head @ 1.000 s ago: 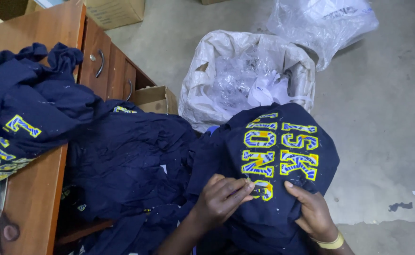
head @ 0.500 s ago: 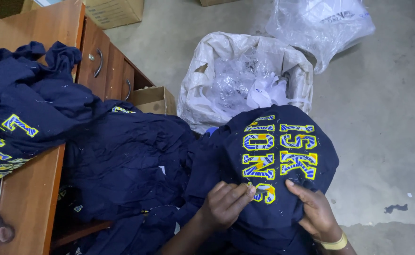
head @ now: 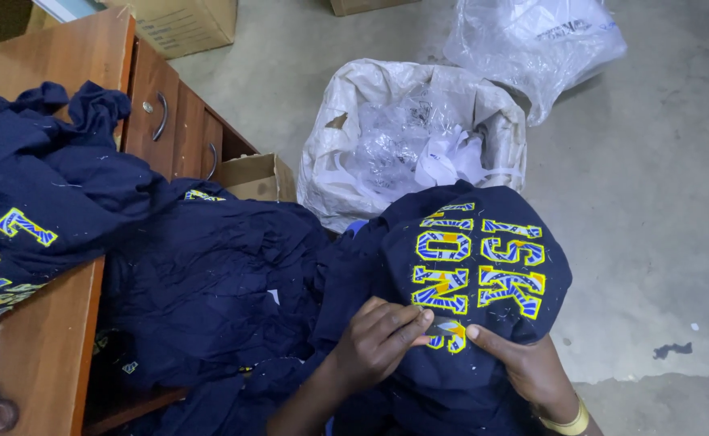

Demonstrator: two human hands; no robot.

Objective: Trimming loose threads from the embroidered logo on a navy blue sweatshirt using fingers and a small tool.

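Navy garment (head: 467, 274) is draped over the person's lap, its yellow-and-blue lettering (head: 477, 262) facing up. Left hand (head: 379, 343) has its fingers closed on a small blade-like tool (head: 445, 327) set at the lowest letter; what tool it is cannot be made out. Right hand (head: 524, 363) lies flat, fingers apart, pressing the cloth down. Judged soft, light and limp, the cloth is best pinned taut beside the lettering. More navy garments (head: 56, 194) lie on the bench (head: 39, 355); a lined bin (head: 411, 137) stands beyond.

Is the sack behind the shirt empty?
No, the white sack holds crumpled clear plastic and white scraps, beyond the navy shirt.
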